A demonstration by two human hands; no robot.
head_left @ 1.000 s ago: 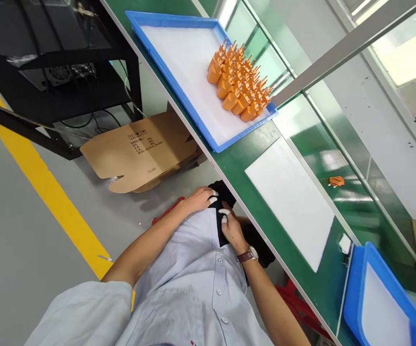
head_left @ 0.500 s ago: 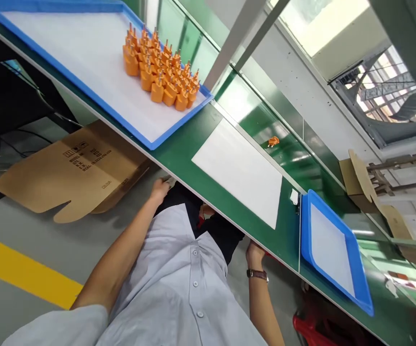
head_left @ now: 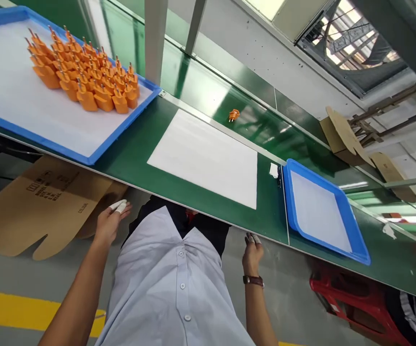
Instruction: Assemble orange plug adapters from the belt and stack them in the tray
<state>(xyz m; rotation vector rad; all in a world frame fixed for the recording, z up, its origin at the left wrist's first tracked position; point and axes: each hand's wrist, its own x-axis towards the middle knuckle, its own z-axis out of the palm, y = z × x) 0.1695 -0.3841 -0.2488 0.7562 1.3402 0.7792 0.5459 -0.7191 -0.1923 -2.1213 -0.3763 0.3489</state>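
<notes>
My left hand (head_left: 112, 221) is held off the table's near edge, above the brown cardboard box (head_left: 61, 202). White covers sit on two of its fingers, which are stretched out with nothing in them. Just below the table edge, my right hand (head_left: 253, 251) has its fingers loosely bent, some also with white covers, and no object shows in it. Several orange plugs (head_left: 85, 77) stand packed together, pins up, in the large blue tray (head_left: 91, 157) on the left. Before me on the table lies a white sheet (head_left: 208, 156).
A single orange plug (head_left: 233, 115) lies on the green surface behind the table. At right is a smaller blue tray (head_left: 359, 240) with a white liner, beside a small white scrap (head_left: 273, 170). A red stool (head_left: 352, 298) stands under the green table (head_left: 128, 158).
Both hands have come away from beside my lap at the table's edge. The left has moved out to the left and its fingers have spread. The view has levelled and turned rightward.
</notes>
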